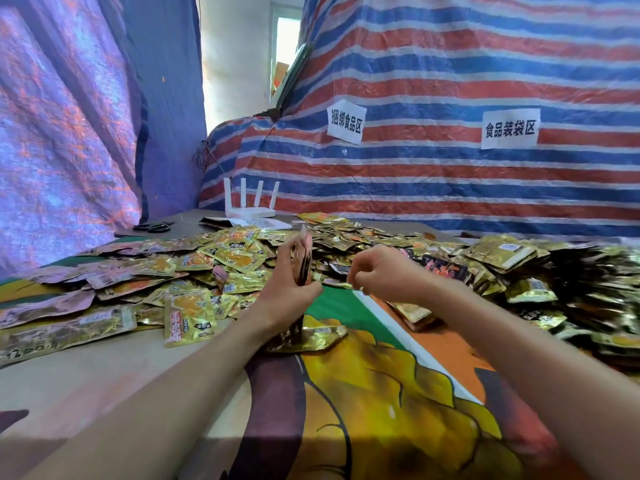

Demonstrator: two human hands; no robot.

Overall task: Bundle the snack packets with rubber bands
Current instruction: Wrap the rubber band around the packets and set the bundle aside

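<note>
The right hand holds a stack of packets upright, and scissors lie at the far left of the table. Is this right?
Not quite: the head view shows the left hand holding the stack upright. The scissors do lie far left.

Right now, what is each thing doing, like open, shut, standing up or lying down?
left hand: grips the packet stack.
packet stack: upright, on edge.
right hand: fingers curled; what it holds is unclear.
loose packets: lying flat, unbundled.
router: antennas upright.
scissors: lying flat.

Left hand (289, 289) grips upright packet stack (302, 258) — right hand (382, 273) curled just beside — loose packets (225, 258) heaped behind.
</note>
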